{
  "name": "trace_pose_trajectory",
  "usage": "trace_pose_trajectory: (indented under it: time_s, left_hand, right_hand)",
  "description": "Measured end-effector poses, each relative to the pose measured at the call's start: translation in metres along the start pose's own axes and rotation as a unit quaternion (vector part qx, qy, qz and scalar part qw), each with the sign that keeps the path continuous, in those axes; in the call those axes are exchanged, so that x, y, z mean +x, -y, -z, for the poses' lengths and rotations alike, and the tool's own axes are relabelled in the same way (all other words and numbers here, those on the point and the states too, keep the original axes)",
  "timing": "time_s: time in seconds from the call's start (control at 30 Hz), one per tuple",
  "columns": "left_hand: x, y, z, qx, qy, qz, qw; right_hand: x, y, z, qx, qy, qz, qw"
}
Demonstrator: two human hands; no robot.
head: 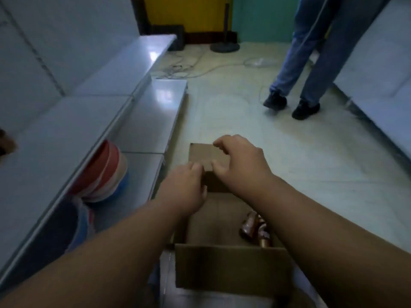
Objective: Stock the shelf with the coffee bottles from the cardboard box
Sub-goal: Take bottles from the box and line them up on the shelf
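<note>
An open cardboard box sits on the floor in front of me. Brown coffee bottles lie inside it at the right, partly hidden by my right forearm. My left hand holds the near edge of the box's far flap with curled fingers. My right hand grips the same flap from the right, fingers curled over its top and thumb at its edge. The white shelf runs along the left side.
Red, white and blue bowls are stacked on the lower shelf at the left. A person in jeans stands on the floor ahead to the right. Cables and a stand base lie farther back. Another white shelf is at the right.
</note>
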State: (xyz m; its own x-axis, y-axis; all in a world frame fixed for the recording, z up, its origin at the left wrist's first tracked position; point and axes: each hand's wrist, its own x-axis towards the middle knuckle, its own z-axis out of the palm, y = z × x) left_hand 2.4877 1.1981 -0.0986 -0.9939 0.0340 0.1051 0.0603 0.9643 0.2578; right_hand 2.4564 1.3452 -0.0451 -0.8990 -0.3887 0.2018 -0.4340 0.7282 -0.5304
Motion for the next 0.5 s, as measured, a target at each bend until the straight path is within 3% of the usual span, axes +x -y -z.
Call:
trace_pose_trajectory:
  time_s: [0.2, 0.3, 0.4, 0.5]
  left_hand:
    - [0.035, -0.027, -0.127, -0.036, 0.103, -0.008, 0.994]
    - [0.058, -0.019, -0.181, -0.036, 0.17, -0.001, 0.985]
    - [0.079, -0.001, -0.226, -0.034, 0.252, 0.003, 0.967]
    - [0.092, 0.009, -0.268, -0.05, 0.324, 0.032, 0.944]
  right_hand:
    - [-0.002, -0.118, -0.051, -0.024, 0.058, -0.113, 0.992]
    - [0.009, -0.169, -0.087, -0.06, 0.134, -0.149, 0.978]
    - [0.019, -0.22, -0.131, -0.084, 0.235, -0.19, 0.949]
    - [0.021, -0.258, -0.168, -0.083, 0.29, -0.289, 0.909]
